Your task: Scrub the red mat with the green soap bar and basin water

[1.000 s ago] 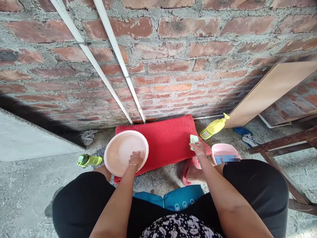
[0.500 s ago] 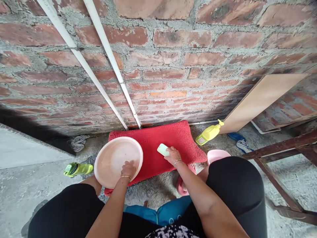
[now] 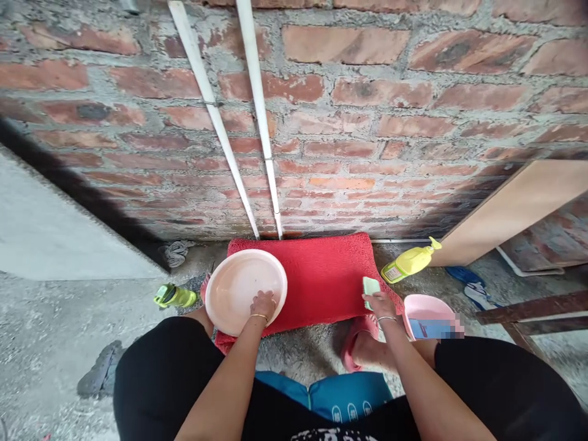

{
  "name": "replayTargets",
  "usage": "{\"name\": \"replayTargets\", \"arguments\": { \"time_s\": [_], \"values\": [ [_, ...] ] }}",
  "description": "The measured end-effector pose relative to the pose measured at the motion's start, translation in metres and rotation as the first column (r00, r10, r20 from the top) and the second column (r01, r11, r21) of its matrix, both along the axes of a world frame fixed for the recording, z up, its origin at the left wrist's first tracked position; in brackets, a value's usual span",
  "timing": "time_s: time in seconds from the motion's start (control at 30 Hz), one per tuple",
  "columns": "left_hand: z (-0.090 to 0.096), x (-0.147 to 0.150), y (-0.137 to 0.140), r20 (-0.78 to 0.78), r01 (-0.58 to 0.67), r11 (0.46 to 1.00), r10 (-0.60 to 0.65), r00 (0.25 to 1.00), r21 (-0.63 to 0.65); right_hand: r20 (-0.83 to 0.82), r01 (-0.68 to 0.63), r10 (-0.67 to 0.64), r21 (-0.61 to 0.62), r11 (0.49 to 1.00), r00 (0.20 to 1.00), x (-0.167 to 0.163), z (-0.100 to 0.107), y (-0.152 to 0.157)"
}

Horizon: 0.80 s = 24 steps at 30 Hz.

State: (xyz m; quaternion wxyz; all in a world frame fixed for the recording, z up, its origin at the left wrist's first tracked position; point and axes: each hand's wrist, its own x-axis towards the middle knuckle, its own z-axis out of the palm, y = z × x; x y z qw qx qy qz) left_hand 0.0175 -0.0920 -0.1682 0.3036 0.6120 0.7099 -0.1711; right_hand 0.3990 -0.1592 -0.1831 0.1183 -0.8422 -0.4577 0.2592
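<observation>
A pale pink basin (image 3: 220, 321) sits on the left part of a red towel (image 3: 328, 275) spread over a low surface. My left hand (image 3: 263, 304) is inside the basin near its right side, fingers apart, with no object visible in it. What looks like a mint-green phone case (image 3: 371, 291) is gripped in my right hand (image 3: 381, 304), above the towel's right edge. Just right of that hand stands a smaller pink basin (image 3: 425, 301) with a flat blue item (image 3: 429, 329) in it, partly blurred out.
A yellow pump bottle (image 3: 408, 263) lies tilted beyond the towel's right corner. Left of the large basin is a green bottle (image 3: 177, 297). Behind rises a brick wall (image 3: 340, 150) with two white pipes (image 3: 264, 122). A wooden frame (image 3: 528, 306) stands at right.
My right hand has carried the green case rightward, from mid-towel to its right edge. The left hand stays in the large basin. The view has shifted, showing more of the small basin.
</observation>
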Motion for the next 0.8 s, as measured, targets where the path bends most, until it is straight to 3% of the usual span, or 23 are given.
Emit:
{"name": "replayTargets", "arguments": {
  "time_s": [0.07,0.23,0.4,0.5,0.6,0.73,0.8],
  "values": [
    [-0.002,-0.002,0.000,0.015,-0.011,1.000,0.011,1.000,0.000,-0.013,-0.033,0.033,-0.001,0.999,0.999,-0.041,-0.003,0.010],
    [-0.006,-0.008,-0.002,0.047,-0.017,1.000,0.017,0.999,-0.004,-0.044,-0.339,0.337,-0.059,0.939,0.941,-0.148,-0.015,0.037],
    [-0.005,-0.008,-0.001,0.047,0.006,1.000,-0.006,0.999,-0.007,-0.047,-0.495,0.493,-0.130,0.859,0.869,-0.192,-0.023,0.059],
    [-0.004,-0.005,0.002,0.048,0.013,1.000,-0.013,0.999,0.002,-0.036,-0.483,0.484,-0.147,0.863,0.875,-0.177,-0.023,0.063],
    [-0.007,-0.004,0.004,0.063,0.012,1.000,-0.012,0.998,0.008,-0.002,-0.374,0.378,-0.154,0.915,0.926,-0.131,-0.018,0.052],
    [-0.016,-0.005,0.003,0.054,0.021,0.999,-0.023,0.998,0.043,0.094,-0.036,0.050,-0.143,0.989,0.994,-0.038,-0.002,0.016],
    [-0.019,-0.005,0.003,0.047,0.028,0.998,-0.031,0.998,0.064,0.111,0.212,-0.199,-0.120,0.970,0.974,0.003,0.007,-0.004]
  ]
}}
